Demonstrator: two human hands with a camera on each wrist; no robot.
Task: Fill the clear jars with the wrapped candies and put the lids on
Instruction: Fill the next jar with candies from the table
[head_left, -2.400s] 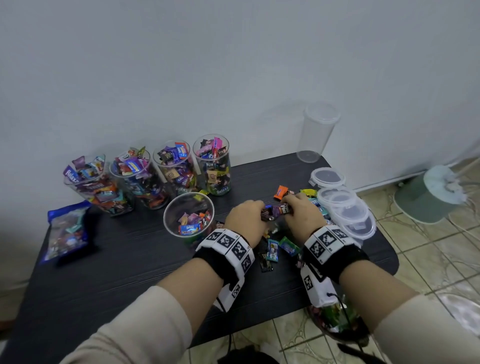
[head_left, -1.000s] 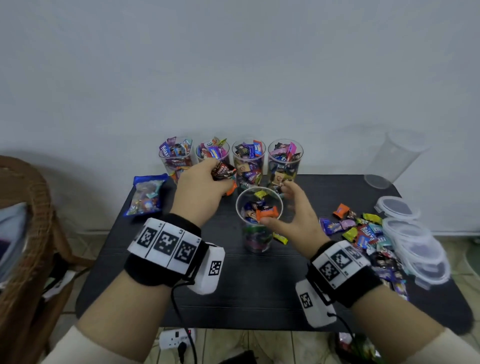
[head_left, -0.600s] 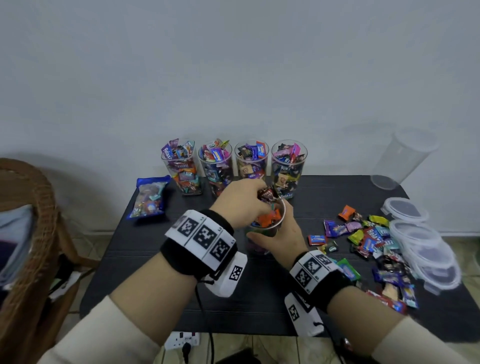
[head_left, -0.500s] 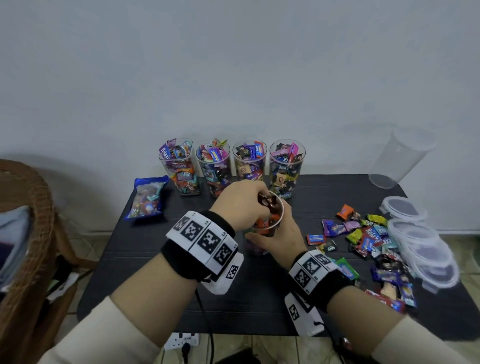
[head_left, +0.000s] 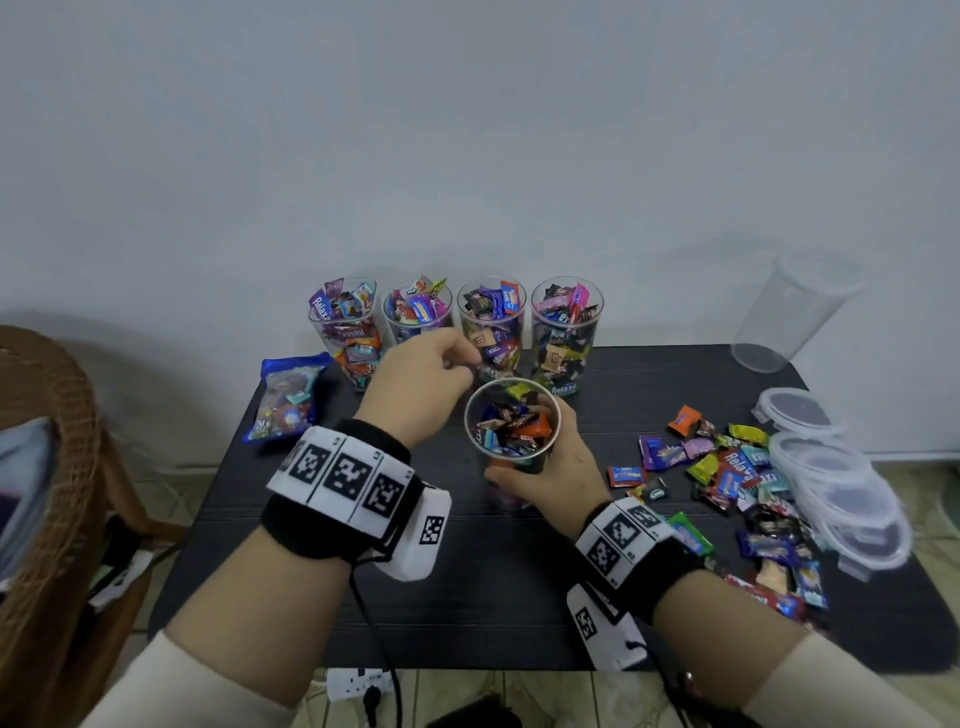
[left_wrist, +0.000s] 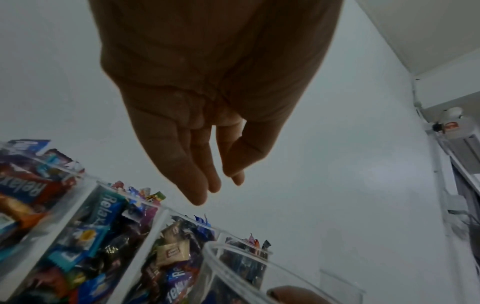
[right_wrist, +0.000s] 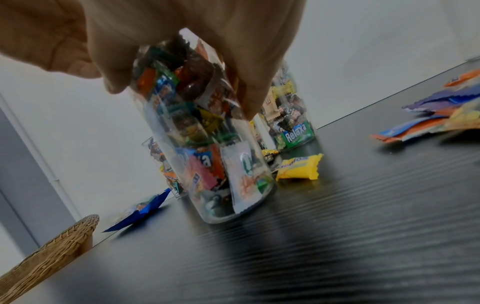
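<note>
A clear jar, nearly full of wrapped candies, stands on the black table. My right hand grips its upper part, thumb on the near side and fingers round the right side. My left hand hovers just up and left of the jar's rim, fingers relaxed and holding nothing. Several loose candies lie to the right. Beyond them sits a stack of clear lids.
Several filled, lidless jars line the wall behind my hands. An empty jar leans on the wall at back right. A blue candy bag lies at left, a wicker chair beside the table. One yellow candy lies behind the held jar.
My left hand carried candies to the jar, dropped them in and has drawn back up and left, empty. My right hand closed round the jar and keeps its hold.
</note>
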